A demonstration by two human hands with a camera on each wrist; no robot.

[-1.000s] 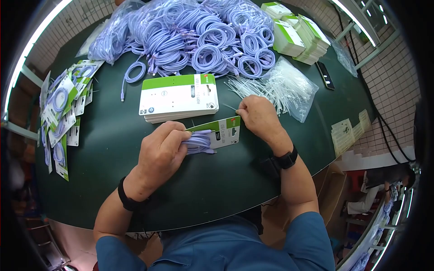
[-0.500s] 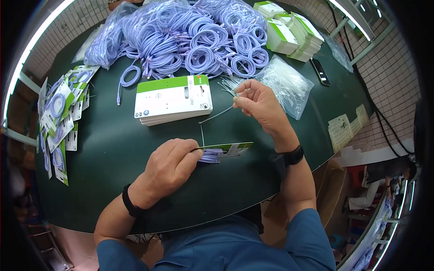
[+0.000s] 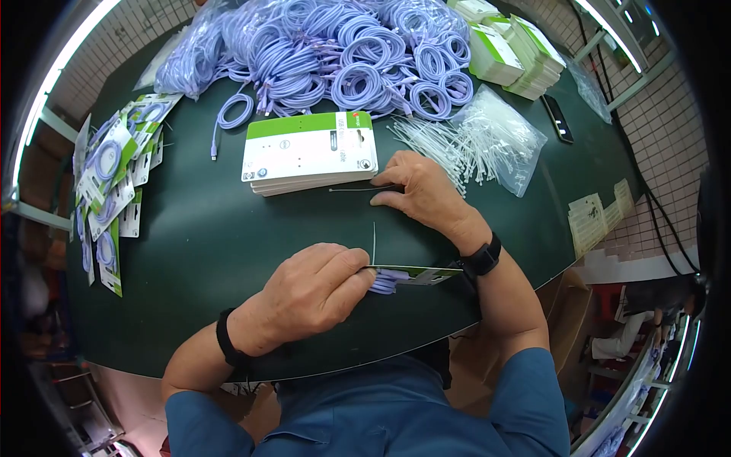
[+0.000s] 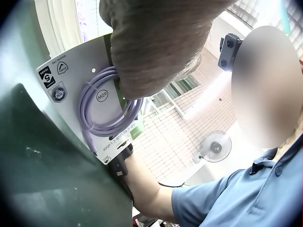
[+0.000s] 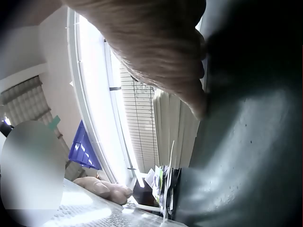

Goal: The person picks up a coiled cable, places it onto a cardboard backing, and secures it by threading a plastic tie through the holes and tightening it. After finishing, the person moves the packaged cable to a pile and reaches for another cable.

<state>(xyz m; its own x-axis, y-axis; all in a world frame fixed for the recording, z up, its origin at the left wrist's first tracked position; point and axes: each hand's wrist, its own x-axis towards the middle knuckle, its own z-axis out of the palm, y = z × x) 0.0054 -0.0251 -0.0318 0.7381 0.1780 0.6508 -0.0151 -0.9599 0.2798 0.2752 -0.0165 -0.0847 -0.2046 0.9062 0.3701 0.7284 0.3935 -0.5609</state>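
My left hand pinches the edge of a green and white retail card, tilted nearly edge-on in the head view. A coiled lilac USB cable lies against the printed card in the left wrist view. From the card's back edge, beside my left fingertips, a thin cable tie sticks up. My right hand curves at the near right corner of a card stack. Another cable tie runs leftward from between its thumb and fingers.
A large heap of coiled lilac cables covers the back. Loose white cable ties spill from a clear bag. Carded cables pile at left. More card stacks and a phone are at right.
The card has tilted from face-up to nearly edge-on and come nearer my body. My right hand lifted away from it, then lowered beside the stack with the cable tie.
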